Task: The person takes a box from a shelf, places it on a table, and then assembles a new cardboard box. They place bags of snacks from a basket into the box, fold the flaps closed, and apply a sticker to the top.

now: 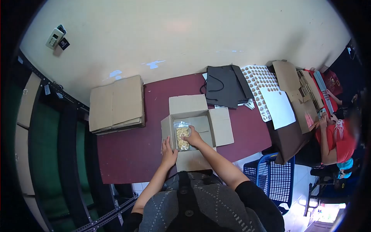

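Clear snack pouch point(180, 132) is gripped by the right hand point(194, 139); around it, the open cardboard box point(188, 104) is probably being steadied by the left hand point(168, 157), fingers loosely extended.

A small packing workroom: beyond the hands, an open cardboard box point(189, 162) sits on a red table point(127, 162), flattened cartons point(116, 102) stacked to their left, sticker sheets point(266, 87) to their right.

Maroon table point(154, 166); brown box point(188, 103); black bag point(224, 87); blue basket point(281, 181); white sheets, brown dots point(259, 81)
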{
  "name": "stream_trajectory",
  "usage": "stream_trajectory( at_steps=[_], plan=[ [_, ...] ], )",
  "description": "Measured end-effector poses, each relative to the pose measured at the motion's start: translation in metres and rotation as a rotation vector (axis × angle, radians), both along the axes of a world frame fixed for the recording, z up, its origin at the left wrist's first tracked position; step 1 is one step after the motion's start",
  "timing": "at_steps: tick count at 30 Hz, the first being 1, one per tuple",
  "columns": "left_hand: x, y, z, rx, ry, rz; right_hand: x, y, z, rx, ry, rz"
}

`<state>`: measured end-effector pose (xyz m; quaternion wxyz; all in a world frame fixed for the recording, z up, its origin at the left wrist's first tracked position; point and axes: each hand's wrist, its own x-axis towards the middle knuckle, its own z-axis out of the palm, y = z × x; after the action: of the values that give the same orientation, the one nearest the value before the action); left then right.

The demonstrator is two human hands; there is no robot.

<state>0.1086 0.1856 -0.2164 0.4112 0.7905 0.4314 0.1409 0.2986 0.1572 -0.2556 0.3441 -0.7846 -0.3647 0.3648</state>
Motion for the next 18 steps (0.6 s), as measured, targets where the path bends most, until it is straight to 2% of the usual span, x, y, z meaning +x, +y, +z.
stream_trajectory(
  at_steps=[7,8,9,11,13,14,16,17,18],
  plan=[
    [-0.053,0.033,-0.017,-0.052,0.032,-0.101,-0.062,0.013,-0.016,0.02,-0.02,-0.106],
    [-0.053,0.034,-0.015,-0.056,0.031,-0.112,-0.063,0.013,-0.019,0.043,-0.003,-0.12],
    [-0.05,0.033,-0.004,-0.029,0.123,-0.092,-0.064,0.012,-0.004,-0.038,0.11,-0.13],
    [-0.041,0.032,0.017,-0.005,0.213,-0.084,-0.064,0.011,-0.004,0.008,0.059,-0.119],
    [-0.033,0.036,0.033,0.369,0.257,-0.188,-0.065,0.009,-0.007,0.07,0.016,-0.12],
    [-0.029,0.032,0.032,0.375,0.257,-0.205,-0.065,0.003,-0.008,0.056,0.032,-0.095],
    [-0.009,0.036,0.036,0.325,0.001,-0.424,-0.057,0.003,0.007,0.047,0.049,-0.08],
    [0.002,0.037,0.042,0.339,0.113,-0.533,-0.054,-0.002,0.019,0.05,0.092,-0.082],
    [0.012,0.044,0.037,0.35,0.099,-0.564,-0.048,0.002,0.021,0.058,0.081,-0.115]
  ],
)
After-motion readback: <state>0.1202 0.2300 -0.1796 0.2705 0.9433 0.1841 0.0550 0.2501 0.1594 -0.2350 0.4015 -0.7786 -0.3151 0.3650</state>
